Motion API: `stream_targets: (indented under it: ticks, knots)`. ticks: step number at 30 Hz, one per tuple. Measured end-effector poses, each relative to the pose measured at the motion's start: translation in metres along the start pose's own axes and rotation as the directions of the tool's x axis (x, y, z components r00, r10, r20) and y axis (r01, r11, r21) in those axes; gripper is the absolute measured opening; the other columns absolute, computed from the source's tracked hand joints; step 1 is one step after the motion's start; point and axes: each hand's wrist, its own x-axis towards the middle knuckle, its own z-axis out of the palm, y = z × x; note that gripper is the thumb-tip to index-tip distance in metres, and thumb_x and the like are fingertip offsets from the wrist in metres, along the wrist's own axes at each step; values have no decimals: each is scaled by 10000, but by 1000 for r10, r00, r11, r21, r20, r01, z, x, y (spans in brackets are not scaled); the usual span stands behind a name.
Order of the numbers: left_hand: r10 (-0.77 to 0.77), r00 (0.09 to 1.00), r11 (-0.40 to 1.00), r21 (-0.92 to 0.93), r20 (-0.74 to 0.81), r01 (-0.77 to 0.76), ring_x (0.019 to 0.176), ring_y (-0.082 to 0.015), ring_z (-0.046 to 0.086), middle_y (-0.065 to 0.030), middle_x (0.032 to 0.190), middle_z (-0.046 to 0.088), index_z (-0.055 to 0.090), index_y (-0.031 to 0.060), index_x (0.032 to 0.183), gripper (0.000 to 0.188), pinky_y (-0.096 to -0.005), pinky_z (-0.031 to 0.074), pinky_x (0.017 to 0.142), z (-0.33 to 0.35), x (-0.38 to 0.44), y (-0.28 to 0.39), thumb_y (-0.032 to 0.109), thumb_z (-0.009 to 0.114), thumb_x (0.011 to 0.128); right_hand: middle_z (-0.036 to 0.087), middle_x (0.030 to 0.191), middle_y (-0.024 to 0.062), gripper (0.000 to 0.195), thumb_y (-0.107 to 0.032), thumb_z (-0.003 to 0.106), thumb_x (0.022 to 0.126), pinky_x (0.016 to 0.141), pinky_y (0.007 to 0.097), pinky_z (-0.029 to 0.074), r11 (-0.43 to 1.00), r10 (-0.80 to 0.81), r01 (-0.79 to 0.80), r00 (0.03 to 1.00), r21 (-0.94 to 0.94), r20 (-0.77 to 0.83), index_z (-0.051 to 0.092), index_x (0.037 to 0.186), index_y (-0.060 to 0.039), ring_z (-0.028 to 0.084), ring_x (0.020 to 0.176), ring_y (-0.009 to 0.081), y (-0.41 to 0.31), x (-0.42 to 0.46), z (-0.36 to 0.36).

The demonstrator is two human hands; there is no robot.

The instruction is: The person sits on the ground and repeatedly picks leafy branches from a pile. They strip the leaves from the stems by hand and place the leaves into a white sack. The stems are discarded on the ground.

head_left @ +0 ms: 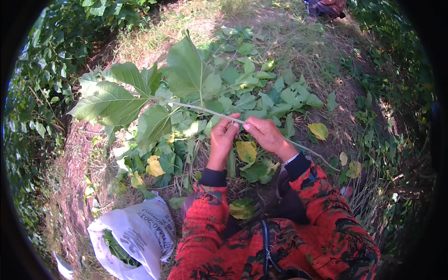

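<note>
A long, thin leafy branch (210,111) lies across both hands, its large green leaves (115,101) spread to the left and its bare end reaching down to the right. My left hand (224,134) pinches something small at the stem between thumb and fingers; the fingertips hide its details. Close beside it, my right hand (266,134) grips the same stem. Behind and beneath the branch, a heap of cut green leafy shoots (248,99) covers the ground.
A white woven sack (140,224) bearing print stands open at the lower left, with green leaves (120,250) inside. Yellow leaves (317,131) lie around. Dense leafy plants (45,77) line both sides. Part of another person (323,7) shows at the top right.
</note>
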Motion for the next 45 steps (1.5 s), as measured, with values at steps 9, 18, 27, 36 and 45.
stream_targets:
  ticks: [9,18,27,36,45]
  knots:
    - [552,834,499,812,-28,-303,803,-330,649,-140,1000,624,666,72,1055,200,-391,518,668,17,-8,8,143,624,873,440,618,58,232,-222,514,977,537,317,373,999,-36,36,999,16,-7,503,858,-23,387,571,133,10,0,5]
    - [390,920,677,690,-43,-255,731,-280,643,-151,808,629,632,46,1013,157,-360,496,655,16,-9,-2,147,545,930,553,654,2,271,-250,482,993,511,240,401,872,203,-300,941,387,272,545,847,-31,489,552,78,5,-1,0]
    - [166,981,808,584,-95,-80,635,-117,496,-46,687,586,631,6,795,232,-304,419,608,14,-8,1,188,525,892,545,626,91,260,-221,518,953,572,337,424,983,99,-115,988,142,116,567,793,-21,527,561,206,14,-6,7]
    - [0,1000,957,291,-13,3,630,-38,391,50,659,487,576,34,754,169,-215,327,566,9,-10,12,110,607,902,569,728,192,238,-291,518,934,584,488,415,985,3,-26,991,-168,-132,536,849,-69,550,702,430,10,-7,8]
    - [758,640,408,854,-121,-322,788,-289,596,-130,886,568,647,40,1064,199,-356,488,689,-18,-10,47,49,596,871,556,722,183,215,-262,531,936,588,496,418,953,-98,49,983,-299,-154,510,843,-69,554,702,425,2,-12,0]
